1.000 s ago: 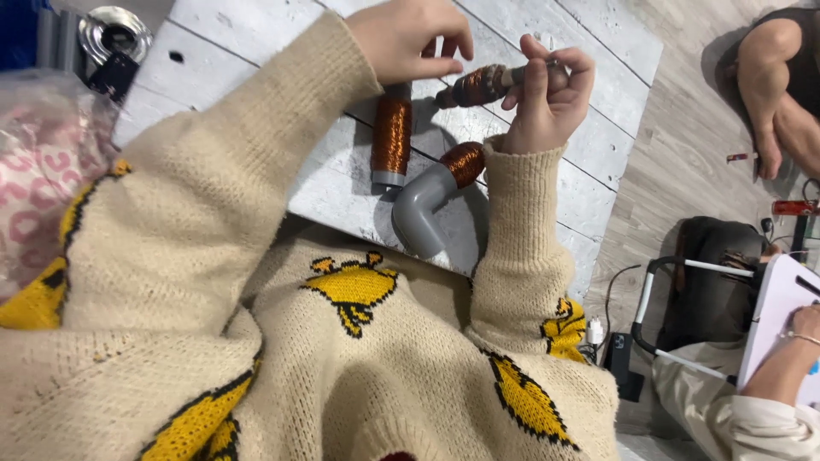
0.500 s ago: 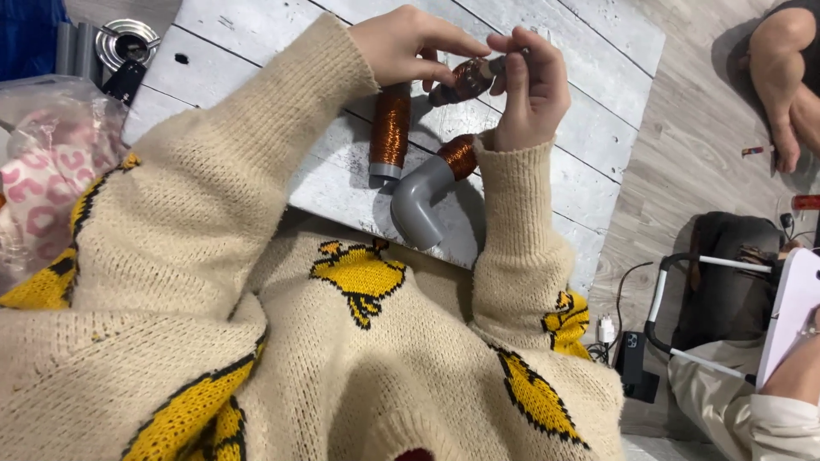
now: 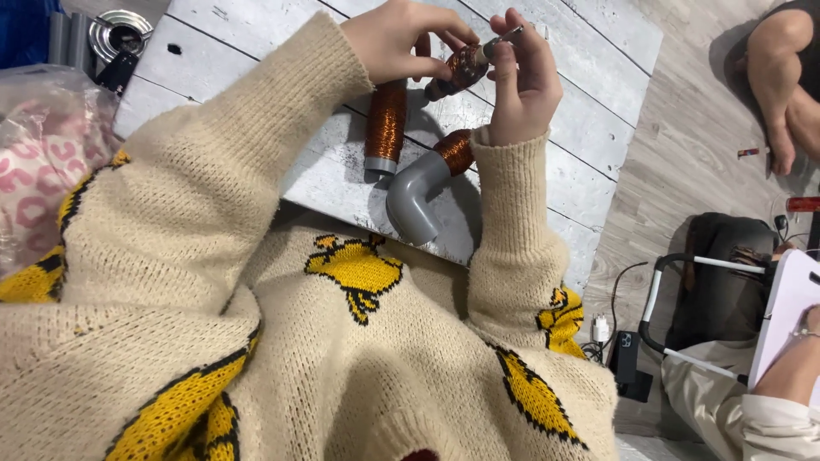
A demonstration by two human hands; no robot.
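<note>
At far left, off the board: clear plastic bag (image 3: 38, 162) with pink-patterned contents, and a round metal tin (image 3: 120, 32) above it; neither touched.

Whitewashed plank board (image 3: 256, 51): work surface, bearing two spare pieces. First, upright spool wound in copper wire (image 3: 386, 128), grey collar at its base, standing just under the left wrist. Second, grey pipe elbow (image 3: 414, 201) with a copper-wound end, lying beside the spool and partly behind the right cuff; apparently parked close for easy reach.

Left hand (image 3: 397, 38): raised above the board, thumb and fingers curled shut around the near end of the small copper-wound coil (image 3: 461, 68); this reads as the steadying hold.

Small coil itself: held aloft between both hands, tilted, clear of the board, above the spool and elbow.

Right hand (image 3: 521, 77): fingertips pinched closed on the coil's metal tip, palm facing the wearer, likely so the tip can be turned or fed.

At right, on the floor: another person's bare arm (image 3: 781, 77), well apart.
</note>
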